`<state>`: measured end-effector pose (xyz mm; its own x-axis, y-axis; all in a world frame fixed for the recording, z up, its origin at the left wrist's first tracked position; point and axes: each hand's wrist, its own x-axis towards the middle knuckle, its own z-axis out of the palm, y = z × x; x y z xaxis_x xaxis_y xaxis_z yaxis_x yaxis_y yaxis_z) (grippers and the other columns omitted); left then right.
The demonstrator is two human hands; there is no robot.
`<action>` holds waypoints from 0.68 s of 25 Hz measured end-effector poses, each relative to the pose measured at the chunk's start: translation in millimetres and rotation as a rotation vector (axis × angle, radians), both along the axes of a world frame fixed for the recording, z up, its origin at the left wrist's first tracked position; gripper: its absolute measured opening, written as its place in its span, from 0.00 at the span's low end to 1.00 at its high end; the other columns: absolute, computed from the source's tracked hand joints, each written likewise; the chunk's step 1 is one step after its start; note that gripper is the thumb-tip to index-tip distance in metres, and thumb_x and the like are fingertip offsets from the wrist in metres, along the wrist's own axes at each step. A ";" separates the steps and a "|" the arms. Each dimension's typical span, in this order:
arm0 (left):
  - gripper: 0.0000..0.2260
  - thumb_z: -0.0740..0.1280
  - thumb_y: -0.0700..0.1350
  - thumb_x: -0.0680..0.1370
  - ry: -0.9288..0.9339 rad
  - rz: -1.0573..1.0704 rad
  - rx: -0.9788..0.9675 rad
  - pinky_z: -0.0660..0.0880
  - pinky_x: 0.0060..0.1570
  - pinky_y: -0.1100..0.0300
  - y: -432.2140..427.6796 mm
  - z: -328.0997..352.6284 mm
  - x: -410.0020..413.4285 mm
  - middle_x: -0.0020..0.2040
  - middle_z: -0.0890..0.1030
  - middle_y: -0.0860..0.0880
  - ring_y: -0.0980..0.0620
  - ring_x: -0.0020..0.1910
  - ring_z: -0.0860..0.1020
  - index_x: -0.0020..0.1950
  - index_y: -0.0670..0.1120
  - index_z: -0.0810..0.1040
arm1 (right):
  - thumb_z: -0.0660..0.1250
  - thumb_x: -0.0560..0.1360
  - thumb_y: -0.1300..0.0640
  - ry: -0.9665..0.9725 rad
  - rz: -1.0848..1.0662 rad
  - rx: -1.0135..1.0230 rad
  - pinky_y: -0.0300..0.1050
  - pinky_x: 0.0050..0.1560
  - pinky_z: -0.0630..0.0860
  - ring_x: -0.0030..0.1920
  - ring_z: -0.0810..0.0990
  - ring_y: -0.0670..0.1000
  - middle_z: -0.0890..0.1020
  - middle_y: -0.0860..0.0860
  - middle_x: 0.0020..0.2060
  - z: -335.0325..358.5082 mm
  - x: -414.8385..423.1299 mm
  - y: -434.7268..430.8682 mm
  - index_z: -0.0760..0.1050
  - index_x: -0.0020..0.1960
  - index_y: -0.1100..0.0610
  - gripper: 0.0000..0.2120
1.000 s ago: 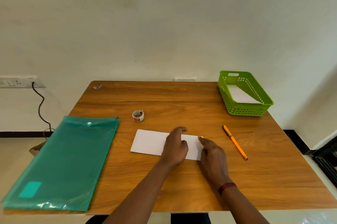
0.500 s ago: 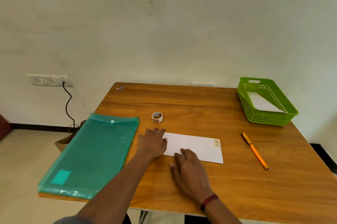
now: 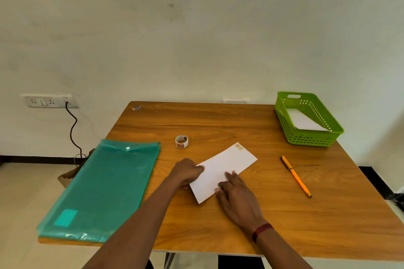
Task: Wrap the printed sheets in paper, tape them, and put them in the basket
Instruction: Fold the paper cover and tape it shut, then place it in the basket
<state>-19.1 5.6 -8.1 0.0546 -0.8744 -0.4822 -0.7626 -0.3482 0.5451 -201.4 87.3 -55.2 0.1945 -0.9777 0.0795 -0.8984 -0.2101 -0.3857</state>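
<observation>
Fingers [image 3: 201, 168] of the left hand [image 3: 185, 173] curled, pinching the near-left end of the wrapped packet [image 3: 223, 166]; forearm slanting in from the near edge. Fingers [image 3: 229, 175] of the right hand [image 3: 238, 198] straight and spread, tips pressing flat on the packet's near long edge, dark red band [image 3: 262, 230] at the wrist. Packet white, smooth, oblong, lying skewed on the wood-grain bench [image 3: 218, 122], small tape tab [image 3: 239, 147] at its far corner. Beyond, small tape roll [image 3: 181, 142]; right, slim orange pen [image 3: 295, 175]; far right, green perforated plastic basket [image 3: 310, 138] holding white paper [image 3: 306, 121]; left, glossy teal plastic folder [image 3: 105, 185] along the bench edge.
</observation>
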 end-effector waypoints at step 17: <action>0.10 0.60 0.52 0.82 0.637 0.377 -0.343 0.73 0.33 0.62 53.2 11.0 -117.2 0.54 0.80 0.49 0.49 0.49 0.81 0.60 0.50 0.74 | 0.64 0.80 0.53 -1.067 -0.678 0.135 0.43 0.24 0.74 0.23 0.76 0.50 0.81 0.55 0.31 63.0 -34.5 20.5 0.72 0.57 0.51 0.07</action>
<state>-136.3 58.7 2.9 0.1805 -0.9566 -0.2289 -0.1346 -0.2545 0.9577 -235.8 107.8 7.8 -0.4449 -0.8681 -0.2204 -0.0417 0.2659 -0.9631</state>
